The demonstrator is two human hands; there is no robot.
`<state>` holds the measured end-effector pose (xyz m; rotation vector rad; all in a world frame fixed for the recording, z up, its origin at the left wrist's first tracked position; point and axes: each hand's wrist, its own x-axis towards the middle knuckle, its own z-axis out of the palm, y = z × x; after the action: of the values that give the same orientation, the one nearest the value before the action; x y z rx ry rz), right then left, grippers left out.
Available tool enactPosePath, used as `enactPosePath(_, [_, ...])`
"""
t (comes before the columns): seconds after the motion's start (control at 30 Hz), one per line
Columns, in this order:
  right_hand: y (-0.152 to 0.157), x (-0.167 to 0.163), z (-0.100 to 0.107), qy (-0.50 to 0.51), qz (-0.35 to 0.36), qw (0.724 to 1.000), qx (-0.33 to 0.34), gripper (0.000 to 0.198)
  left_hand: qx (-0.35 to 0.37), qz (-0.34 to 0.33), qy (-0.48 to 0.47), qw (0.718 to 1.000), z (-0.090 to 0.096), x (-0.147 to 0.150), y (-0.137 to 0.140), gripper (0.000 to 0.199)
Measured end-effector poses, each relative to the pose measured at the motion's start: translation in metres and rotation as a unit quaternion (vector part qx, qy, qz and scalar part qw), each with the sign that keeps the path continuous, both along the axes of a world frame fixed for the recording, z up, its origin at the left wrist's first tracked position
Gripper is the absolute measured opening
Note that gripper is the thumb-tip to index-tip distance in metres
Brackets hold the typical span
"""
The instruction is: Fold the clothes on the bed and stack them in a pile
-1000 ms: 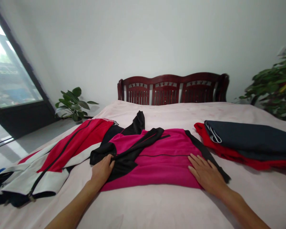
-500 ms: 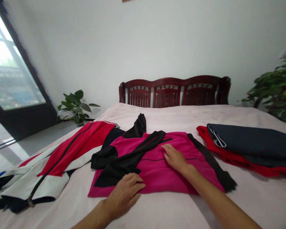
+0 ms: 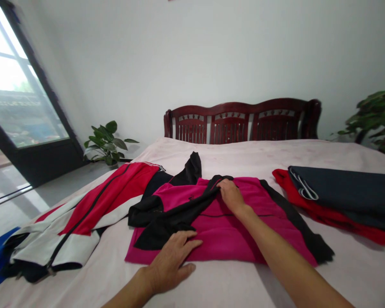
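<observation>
A magenta jacket (image 3: 237,239) with black sleeves lies spread across the bed in front of me. One black sleeve (image 3: 179,211) is folded slantwise over its front; the other black strip runs down the right side. My left hand (image 3: 173,259) rests on the lower edge of the jacket, fingers spread, close to the wide end of the folded sleeve. At the upper end of that sleeve, my right hand (image 3: 232,194) has its fingertips closed on the black cloth. The thumb side of the right hand is partly hidden.
Left of the jacket lies a red, white and navy track jacket (image 3: 112,201), with blue cloth (image 3: 0,256) at the far left. Folded dark clothes (image 3: 356,188) sit on red cloth (image 3: 333,224) to the right. Beyond the pink bedsheet (image 3: 259,156) stands a wooden headboard (image 3: 227,124).
My right hand has moved up and slightly left from the magenta front onto the black sleeve. The left hand stays at the lower edge, its thumb now further out. The view has shifted slightly.
</observation>
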<state>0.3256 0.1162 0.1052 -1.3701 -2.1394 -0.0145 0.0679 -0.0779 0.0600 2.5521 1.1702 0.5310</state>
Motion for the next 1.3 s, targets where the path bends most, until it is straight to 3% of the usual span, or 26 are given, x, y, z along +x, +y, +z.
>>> enactPosePath(0.07, [-0.01,0.014,0.024,0.015,-0.002,0.999,0.045,0.037,0.0,0.011,0.006,1.0,-0.001,0.0,0.001,0.059])
enactPosePath(0.17, [-0.038,0.042,0.049,0.04,-0.003,0.985,0.169,0.031,-0.022,0.051,0.012,0.998,-0.006,-0.001,0.001,0.061])
enactPosePath(0.23, [-0.065,0.064,0.049,0.029,0.001,0.97,0.241,0.029,-0.032,0.076,0.009,0.997,-0.011,-0.004,-0.001,0.065])
enactPosePath(0.3, [-0.095,0.088,0.033,-0.019,0.007,0.965,0.263,0.029,-0.024,0.084,-0.003,0.996,-0.015,-0.007,-0.004,0.068])
enactPosePath(0.47, [-0.156,0.139,-0.03,-0.182,0.05,0.943,0.276,0.025,-0.027,0.134,-0.044,0.99,-0.013,-0.016,-0.011,0.049])
enactPosePath(0.57, [-0.167,0.152,-0.048,-0.197,0.035,0.944,0.262,0.027,-0.025,0.172,-0.047,0.984,-0.013,-0.023,-0.01,0.035])
enactPosePath(0.67, [-0.162,0.155,-0.047,-0.18,-0.013,0.959,0.22,0.036,0.03,0.198,-0.009,0.98,-0.018,-0.03,-0.005,0.029])
enactPosePath(0.77, [-0.15,0.158,-0.038,-0.173,-0.03,0.967,0.183,0.035,0.097,0.202,0.051,0.973,-0.02,-0.036,-0.001,0.036])
enactPosePath(0.9, [-0.148,0.171,-0.03,-0.156,-0.052,0.96,0.225,0.025,0.171,0.175,0.109,0.963,-0.016,-0.051,0.0,0.043])
enactPosePath(1.03, [-0.162,0.187,-0.043,-0.149,-0.045,0.964,0.217,0.025,0.213,0.153,0.139,0.955,-0.022,-0.08,-0.007,0.044])
enactPosePath(1.17, [-0.173,0.194,-0.061,-0.144,-0.029,0.972,0.181,0.031,0.228,0.163,0.11,0.954,-0.032,-0.108,-0.017,0.041])
enactPosePath(1.3, [-0.171,0.19,-0.062,-0.13,-0.047,0.972,0.19,0.032,0.229,0.239,0.019,0.944,-0.022,-0.112,-0.018,0.021])
